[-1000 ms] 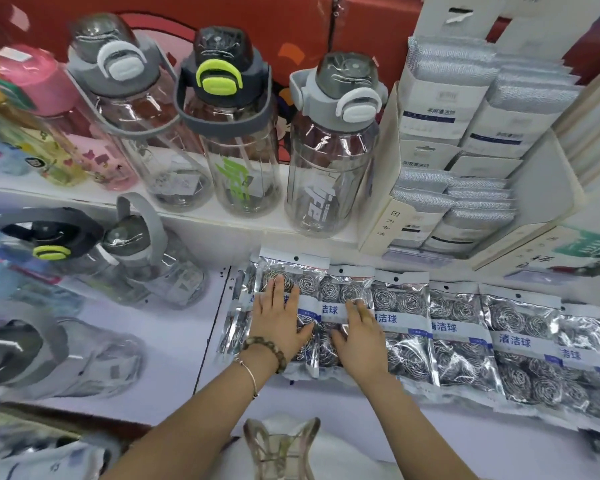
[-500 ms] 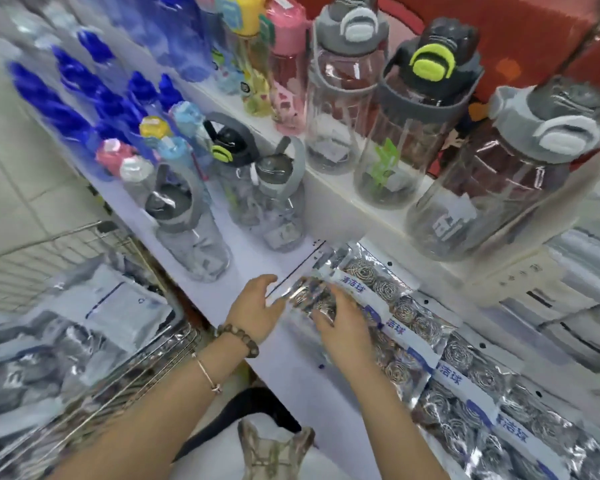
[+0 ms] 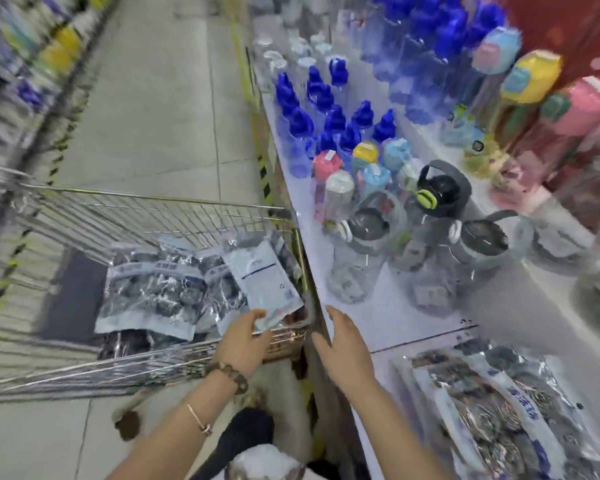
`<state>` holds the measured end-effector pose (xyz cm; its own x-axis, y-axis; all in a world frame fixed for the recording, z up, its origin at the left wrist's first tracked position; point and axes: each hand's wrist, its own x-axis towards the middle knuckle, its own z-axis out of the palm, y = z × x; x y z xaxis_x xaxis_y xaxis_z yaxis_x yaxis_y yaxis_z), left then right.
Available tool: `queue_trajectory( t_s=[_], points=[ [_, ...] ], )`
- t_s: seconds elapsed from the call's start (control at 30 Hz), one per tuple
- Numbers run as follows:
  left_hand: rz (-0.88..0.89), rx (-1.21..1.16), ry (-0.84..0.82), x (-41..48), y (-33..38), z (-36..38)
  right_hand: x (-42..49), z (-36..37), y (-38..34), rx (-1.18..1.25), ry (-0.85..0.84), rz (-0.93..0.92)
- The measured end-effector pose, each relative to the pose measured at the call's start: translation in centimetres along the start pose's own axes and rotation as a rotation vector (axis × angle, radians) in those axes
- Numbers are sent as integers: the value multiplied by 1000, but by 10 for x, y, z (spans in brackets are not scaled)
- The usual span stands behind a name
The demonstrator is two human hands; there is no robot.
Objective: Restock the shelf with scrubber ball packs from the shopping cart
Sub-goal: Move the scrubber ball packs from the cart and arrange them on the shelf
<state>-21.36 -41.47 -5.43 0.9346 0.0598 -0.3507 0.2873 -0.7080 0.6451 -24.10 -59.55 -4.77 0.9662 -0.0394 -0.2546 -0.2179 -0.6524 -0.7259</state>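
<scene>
- Packs [image 3: 153,296] lie heaped flat on the floor of the cart [image 3: 153,199], the biggest thing in view, parked just beside the shelf's front edge on the person's left.
- Shelf [image 3: 395,327]: white, with a bare strip ahead of the right hand. Bottles [image 3: 361,258] stand further back. Shelf packs [image 3: 492,417] lie overlapped in a row at lower right.
- Top pack [image 3: 262,282]: white back up, tilted in the cart's near right corner, resting on the heap, the one nearest the left hand.
- Handling, as a judgement:
  - Light, thin film bag with lumpy wire balls inside.
  - Floppy, so it likely sags if taken by one corner.
  - Glossy film looks slick, so packs may slide off each other.
  - Not fragile.
  - Best hold seems to be a pinch across a short flat edge, thumb on one face and fingers on the other.
  - Several can probably go at once.
- Left hand [image 3: 245,342]: reaches into the cart, fingers close together and slightly curved, tips at the top pack's lower edge. It is too blurred to tell whether they pinch it or only touch it.
- Right hand [image 3: 343,344]: over the shelf's front edge, fingers straight and pressed together, thumb apart, holding nothing.
</scene>
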Motion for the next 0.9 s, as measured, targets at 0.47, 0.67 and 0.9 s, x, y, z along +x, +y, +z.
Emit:
queue_trajectory(
  t_s=[0.47, 0.67, 0.9],
  points=[
    [-101, 5, -45, 108, -130, -115, 117, 138, -99, -174, -226, 117],
    [-188, 24, -104, 149, -181, -143, 146, 185, -123, -213, -332, 233],
    [-412, 60, -106, 194, -244, -157, 179, 237, -129, -240, -444, 263]
  ],
)
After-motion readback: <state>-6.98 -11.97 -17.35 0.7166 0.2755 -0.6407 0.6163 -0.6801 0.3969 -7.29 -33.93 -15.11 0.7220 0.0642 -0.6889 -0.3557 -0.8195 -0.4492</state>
